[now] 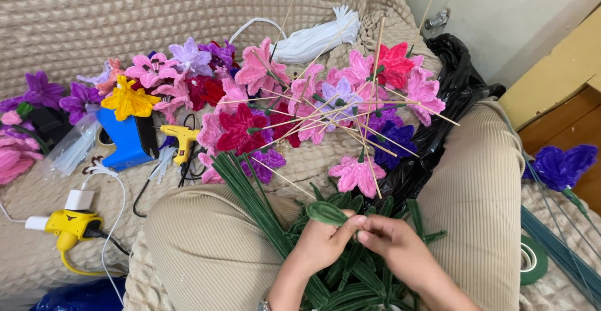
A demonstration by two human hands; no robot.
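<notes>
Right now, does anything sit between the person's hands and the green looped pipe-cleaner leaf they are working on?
Nothing visible does. The left hand and right hand both already pinch the green looped pipe-cleaner leaf at its base, above the pile of finished green leaves in the lap.

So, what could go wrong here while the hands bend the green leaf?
1. The left hand and right hand pinch one green leaf; it may lose its shape.
2. The thin sticks point toward the lap and might poke a hand.
3. The glue gun lies on the cloth beside the flowers; if hot, it could scorch.
</notes>
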